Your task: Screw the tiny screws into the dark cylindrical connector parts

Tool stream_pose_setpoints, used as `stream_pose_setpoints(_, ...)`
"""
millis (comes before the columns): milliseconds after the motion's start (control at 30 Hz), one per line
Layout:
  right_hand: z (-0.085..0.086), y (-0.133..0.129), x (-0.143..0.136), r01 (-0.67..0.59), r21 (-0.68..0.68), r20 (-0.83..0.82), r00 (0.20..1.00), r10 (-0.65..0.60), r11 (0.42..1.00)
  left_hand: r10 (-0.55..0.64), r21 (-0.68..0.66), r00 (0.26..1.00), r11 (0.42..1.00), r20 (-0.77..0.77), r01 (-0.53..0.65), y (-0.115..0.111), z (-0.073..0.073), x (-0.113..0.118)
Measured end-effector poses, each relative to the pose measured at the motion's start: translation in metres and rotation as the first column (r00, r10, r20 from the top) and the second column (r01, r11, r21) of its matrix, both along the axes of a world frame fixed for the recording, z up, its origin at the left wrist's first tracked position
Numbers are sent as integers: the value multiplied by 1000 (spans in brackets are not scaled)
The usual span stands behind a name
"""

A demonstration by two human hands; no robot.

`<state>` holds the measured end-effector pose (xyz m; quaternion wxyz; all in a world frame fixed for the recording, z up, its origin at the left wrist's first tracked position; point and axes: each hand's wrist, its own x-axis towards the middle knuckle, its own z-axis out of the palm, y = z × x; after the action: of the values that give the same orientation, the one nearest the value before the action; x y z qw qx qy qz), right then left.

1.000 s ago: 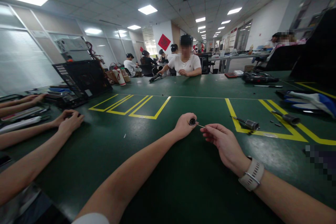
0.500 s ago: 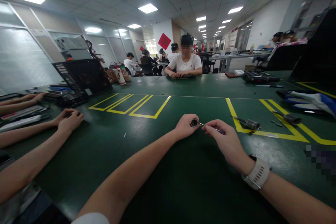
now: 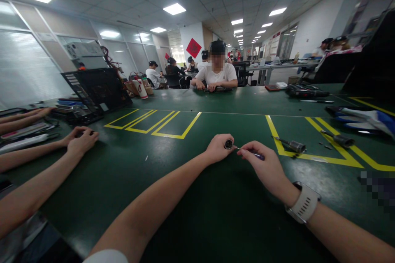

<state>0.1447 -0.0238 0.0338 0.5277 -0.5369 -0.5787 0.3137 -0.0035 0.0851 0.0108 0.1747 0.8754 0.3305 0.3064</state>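
My left hand (image 3: 217,148) is closed around a small dark cylindrical metal part (image 3: 228,144), whose round open end faces me. Most of that part is hidden by the fingers. In my right hand (image 3: 263,162) a thin screwdriver (image 3: 259,156) with a purple handle is pinched. Its shaft points left at the rim of the part; whether the tip touches is too small to tell. To the right lie two metal cylinders with thin shafts, one cylinder (image 3: 296,146) on yellow tape and the other cylinder (image 3: 343,139) farther right. Small dark pieces (image 3: 327,147) lie between them.
Yellow tape outlines (image 3: 168,135) mark the green table (image 3: 173,176). A co-worker's hands (image 3: 82,139) rest at the left near a black computer case (image 3: 98,88). Opposite sits another person (image 3: 216,74). Blue and white gloves (image 3: 364,119) lie at the right.
The screwdriver and my right hand have shifted very slightly. My left hand keeps its hold on the metal part. The hands of the person opposite have moved a little.
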Motion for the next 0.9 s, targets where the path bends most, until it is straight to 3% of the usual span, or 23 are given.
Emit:
stream_pose_setpoints(233,0,-2,-2,-12,-21,-72,997,11,1000,-4,-63,999,998,51,7,-1,0,1)
stream_pose_setpoints(400,-8,1,-3,-39,-61,-218,976,25,997,-32,-111,994,993,106,44,0,-2,2)
stream_pose_setpoints(667,-13,5,-2,-165,-170,-569,821,40,971,-70,-161,974,981,215,106,2,-4,1)
stream_pose_setpoints(900,-10,4,-2,-177,-191,-645,764,12,966,-27,-218,950,971,313,99,3,-4,2)
